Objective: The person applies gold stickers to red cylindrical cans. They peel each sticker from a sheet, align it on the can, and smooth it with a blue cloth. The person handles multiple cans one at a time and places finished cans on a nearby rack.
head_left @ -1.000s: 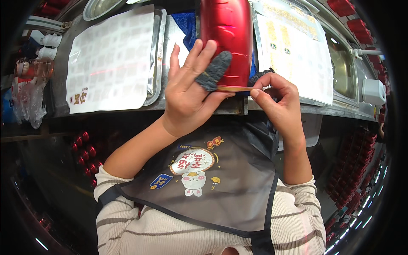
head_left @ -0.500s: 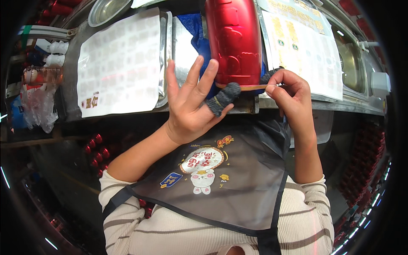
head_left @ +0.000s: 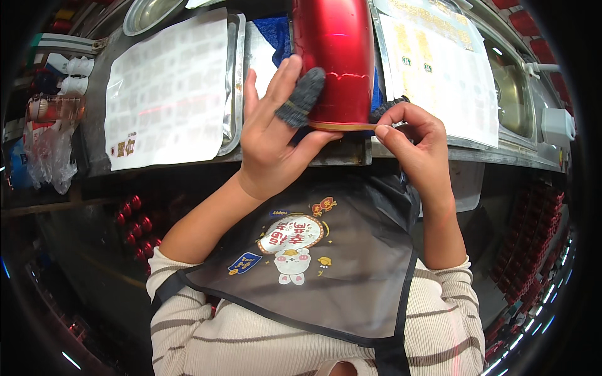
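Observation:
A shiny red metal cylinder [head_left: 342, 56] with a raised outline lies lengthwise on a blue cloth [head_left: 276, 39], its near end toward me. Along that end runs a thin orange-brown strip [head_left: 360, 126]. My right hand [head_left: 414, 135] pinches the strip's right end between thumb and index finger. Against the cylinder's left side rests my left hand [head_left: 273, 135], fingers stretched out and thumb across the near end. Its index finger wears a grey knitted finger cover [head_left: 303, 99]. Dark knit [head_left: 389, 108] also shows behind my right fingers, partly hidden.
On the left, a sheet with blurred markings [head_left: 169, 88] covers a metal tray [head_left: 237, 81]. Another sheet with gold stickers [head_left: 439, 75] lies at right, beside a metal basin [head_left: 514, 94]. A round bowl [head_left: 150, 15] stands far left. The metal table edge [head_left: 351, 156] runs before me.
My left hand has come up against the cylinder, its covered finger now on the red side. The cylinder has turned, showing a different part of its raised pattern. My right hand keeps its pinch.

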Demonstrator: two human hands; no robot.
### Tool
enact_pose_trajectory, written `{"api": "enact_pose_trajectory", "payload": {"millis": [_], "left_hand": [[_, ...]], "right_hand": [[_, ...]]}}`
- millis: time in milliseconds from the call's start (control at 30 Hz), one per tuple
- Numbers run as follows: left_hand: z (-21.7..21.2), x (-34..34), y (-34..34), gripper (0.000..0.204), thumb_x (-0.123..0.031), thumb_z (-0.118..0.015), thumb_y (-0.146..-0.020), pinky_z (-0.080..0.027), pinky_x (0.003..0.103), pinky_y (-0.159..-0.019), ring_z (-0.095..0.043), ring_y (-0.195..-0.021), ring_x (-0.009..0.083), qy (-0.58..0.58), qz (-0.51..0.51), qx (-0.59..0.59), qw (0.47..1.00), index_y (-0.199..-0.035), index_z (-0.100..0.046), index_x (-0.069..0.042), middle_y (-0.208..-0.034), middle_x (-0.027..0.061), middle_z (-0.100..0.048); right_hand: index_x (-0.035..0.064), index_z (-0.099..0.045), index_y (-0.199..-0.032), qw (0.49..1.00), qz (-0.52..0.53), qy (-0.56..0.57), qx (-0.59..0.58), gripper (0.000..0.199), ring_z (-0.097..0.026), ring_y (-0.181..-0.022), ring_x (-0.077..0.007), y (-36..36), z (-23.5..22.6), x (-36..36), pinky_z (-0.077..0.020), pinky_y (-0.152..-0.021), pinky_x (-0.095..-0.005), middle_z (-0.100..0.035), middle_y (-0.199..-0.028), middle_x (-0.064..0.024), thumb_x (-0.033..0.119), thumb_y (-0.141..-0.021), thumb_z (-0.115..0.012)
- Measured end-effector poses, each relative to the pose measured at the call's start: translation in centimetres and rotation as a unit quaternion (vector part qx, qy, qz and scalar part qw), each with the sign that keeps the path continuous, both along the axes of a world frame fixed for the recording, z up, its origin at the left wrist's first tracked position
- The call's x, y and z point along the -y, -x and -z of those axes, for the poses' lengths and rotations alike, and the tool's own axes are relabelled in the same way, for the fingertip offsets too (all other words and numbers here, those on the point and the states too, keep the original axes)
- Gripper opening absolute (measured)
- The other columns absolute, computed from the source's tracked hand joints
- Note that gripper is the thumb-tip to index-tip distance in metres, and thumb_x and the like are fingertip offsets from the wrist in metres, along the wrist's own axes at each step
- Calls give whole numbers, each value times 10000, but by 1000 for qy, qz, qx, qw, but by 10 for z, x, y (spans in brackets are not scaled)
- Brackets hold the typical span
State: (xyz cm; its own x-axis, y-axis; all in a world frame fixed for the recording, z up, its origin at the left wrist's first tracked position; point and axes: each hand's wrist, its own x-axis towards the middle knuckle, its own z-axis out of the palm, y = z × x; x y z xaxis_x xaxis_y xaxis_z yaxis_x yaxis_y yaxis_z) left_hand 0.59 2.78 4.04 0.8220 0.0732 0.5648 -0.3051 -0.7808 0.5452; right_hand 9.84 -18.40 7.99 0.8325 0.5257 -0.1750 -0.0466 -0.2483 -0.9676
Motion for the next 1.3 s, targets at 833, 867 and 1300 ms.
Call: {"api": "enact_pose_trajectory", "payload": {"millis": [833,867,1300], "left_hand": [[-24,14,-6,274,-92,-806,-647,-172,708,-1092,-486,-1338,462,-193,44,57,979,-912,-738,-103,-1457,259,-502],[-27,19,-12,225,-95,-783,-618,-160,720,-1091,-478,-1340,476,-204,47,59,976,-833,-718,-87,-1440,235,-532],[7,-1,39,503,-247,-850,-746,-189,624,-1141,-456,-1372,431,-63,-13,-38,997,-1142,-706,28,-1484,253,-473]], "right_hand": [[4,-627,-836,999,4,-10,-43,51,-495,-685,0,-4,-4,5,-388,-582,-172,-596,-803,31,40,-863,-651],[15,-620,-828,1000,4,-11,-29,60,-463,-661,7,-3,-2,5,-359,-569,-173,-573,-778,45,51,-863,-652],[-4,-643,-832,998,-8,11,69,78,-462,-652,-42,8,-23,10,-358,-581,-203,-599,-781,-4,47,-798,-692]]}}
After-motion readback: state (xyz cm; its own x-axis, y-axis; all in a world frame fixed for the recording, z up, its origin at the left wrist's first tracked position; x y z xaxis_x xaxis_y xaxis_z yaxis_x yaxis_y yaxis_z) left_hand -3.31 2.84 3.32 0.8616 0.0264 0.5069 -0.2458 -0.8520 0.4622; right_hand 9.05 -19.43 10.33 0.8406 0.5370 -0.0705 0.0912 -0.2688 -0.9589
